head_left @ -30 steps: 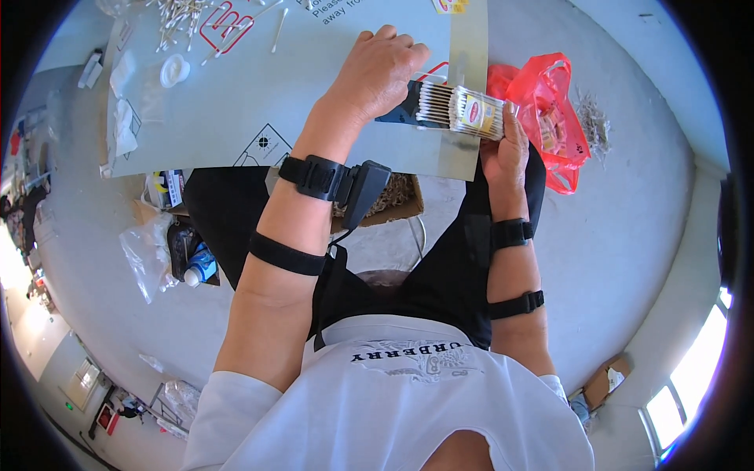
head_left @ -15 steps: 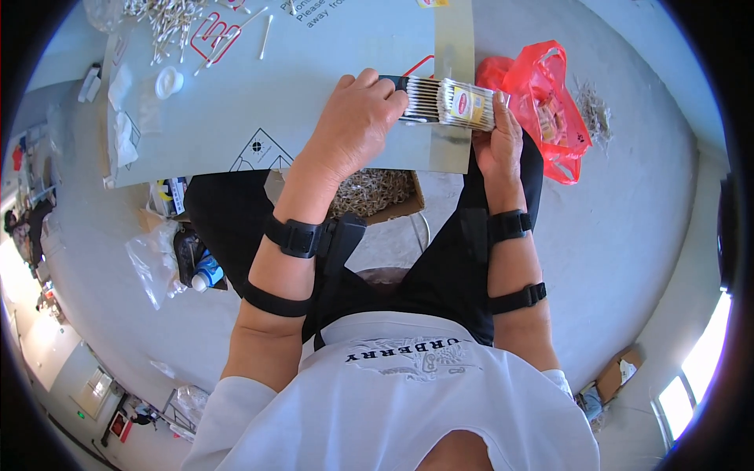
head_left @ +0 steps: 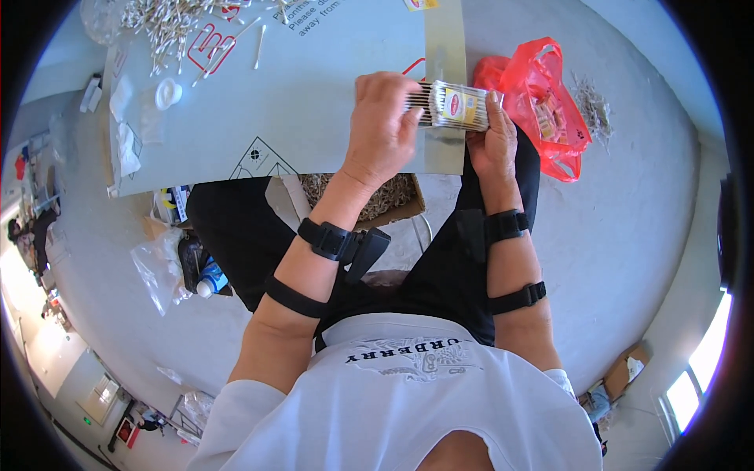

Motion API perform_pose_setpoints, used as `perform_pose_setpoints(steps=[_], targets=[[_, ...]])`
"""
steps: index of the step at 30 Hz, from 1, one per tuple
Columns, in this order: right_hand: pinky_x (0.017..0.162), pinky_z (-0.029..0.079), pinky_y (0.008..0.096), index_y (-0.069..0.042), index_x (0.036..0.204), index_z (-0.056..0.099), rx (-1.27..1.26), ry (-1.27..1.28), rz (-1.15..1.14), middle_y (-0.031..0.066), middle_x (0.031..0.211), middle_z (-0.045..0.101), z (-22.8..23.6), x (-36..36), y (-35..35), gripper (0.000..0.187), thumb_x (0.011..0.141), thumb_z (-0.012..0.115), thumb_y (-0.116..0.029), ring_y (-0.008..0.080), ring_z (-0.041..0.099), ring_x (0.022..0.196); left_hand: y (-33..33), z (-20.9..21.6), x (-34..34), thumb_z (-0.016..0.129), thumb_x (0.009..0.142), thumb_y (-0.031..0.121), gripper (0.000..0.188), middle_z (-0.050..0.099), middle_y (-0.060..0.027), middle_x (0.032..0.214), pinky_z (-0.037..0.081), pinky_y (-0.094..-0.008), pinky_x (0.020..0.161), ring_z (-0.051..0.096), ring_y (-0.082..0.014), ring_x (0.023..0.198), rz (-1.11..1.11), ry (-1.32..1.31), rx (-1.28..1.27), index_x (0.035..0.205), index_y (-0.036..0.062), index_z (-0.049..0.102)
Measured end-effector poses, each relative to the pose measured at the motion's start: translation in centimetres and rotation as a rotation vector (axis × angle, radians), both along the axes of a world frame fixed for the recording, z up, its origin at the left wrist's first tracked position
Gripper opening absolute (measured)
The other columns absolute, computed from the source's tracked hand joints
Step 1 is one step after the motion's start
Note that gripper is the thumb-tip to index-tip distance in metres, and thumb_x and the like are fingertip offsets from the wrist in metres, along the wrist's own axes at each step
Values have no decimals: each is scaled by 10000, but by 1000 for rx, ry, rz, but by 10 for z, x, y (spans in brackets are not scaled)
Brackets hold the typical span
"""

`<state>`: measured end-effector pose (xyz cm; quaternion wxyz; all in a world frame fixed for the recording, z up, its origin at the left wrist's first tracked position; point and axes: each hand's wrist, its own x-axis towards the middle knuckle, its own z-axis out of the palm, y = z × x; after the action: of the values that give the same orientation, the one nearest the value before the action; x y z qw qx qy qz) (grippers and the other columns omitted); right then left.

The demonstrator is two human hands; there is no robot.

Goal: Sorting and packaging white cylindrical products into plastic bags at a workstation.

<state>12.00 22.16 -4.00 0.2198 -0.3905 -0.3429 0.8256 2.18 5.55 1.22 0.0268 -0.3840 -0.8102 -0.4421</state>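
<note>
My right hand grips the right end of a small clear pack of cotton swabs with a yellow and red label, its thumb on top. From the pack's left end, a row of cotton swabs sticks out against something dark. My left hand is closed around the outer end of this row, thumb at the near side and fingers at the far side. Its fingertips are slightly blurred, and its palm hides the rest of the row. Both hands are above the right edge of the grey table board.
Loose cotton swabs lie heaped at the far left, near a round white lid. A red plastic bag with packs inside sits beyond my right hand. Below the board's near edge, a cardboard box holds many swabs.
My left hand has moved right, closer to the pack, and the dark piece at its fingers is now mostly hidden. The pack has shifted slightly left with my right hand.
</note>
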Motion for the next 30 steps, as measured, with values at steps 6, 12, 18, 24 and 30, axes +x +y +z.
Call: perform_pose_setpoints(steps=[6,12,18,24,30], targets=[[499,418,225,-78,1001,631,63,-21,-8,3,832,658,7,-4,-7,273,916,662,-336,88,606,668,16,-25,3,456,1008,264,448,427,-196,1405,327,-394,1091,419,-347,1307,84,-317,371,1378,16,405],[506,409,222,-70,1013,619,82,-33,8,-2,830,650,5,-4,-5,277,923,652,-330,83,586,647,31,-20,11,410,1027,333,494,441,-213,1397,357,-380,1071,445,-321,1301,85,-571,574,1371,-21,394],[552,434,228,-50,1038,608,30,-26,13,22,878,655,3,-5,-3,286,933,640,-314,100,600,686,31,-21,9,537,978,285,499,445,-211,1395,340,-383,1086,415,-314,1328,75,-669,711,1357,-13,412],[588,467,246,-36,1059,607,-4,-4,28,48,936,672,-2,-1,4,289,948,619,-302,134,644,761,0,-5,-1,783,675,76,856,323,-141,1497,274,-423,1155,321,-318,1389,-83,-139,-12,1427,117,376],[564,443,230,-42,1057,600,14,-41,-12,33,918,667,-4,-3,3,297,940,630,-314,122,626,732,-7,-11,-8,735,692,-2,823,336,-144,1485,350,-424,1105,366,-356,1345,-99,-129,-32,1420,113,368]])
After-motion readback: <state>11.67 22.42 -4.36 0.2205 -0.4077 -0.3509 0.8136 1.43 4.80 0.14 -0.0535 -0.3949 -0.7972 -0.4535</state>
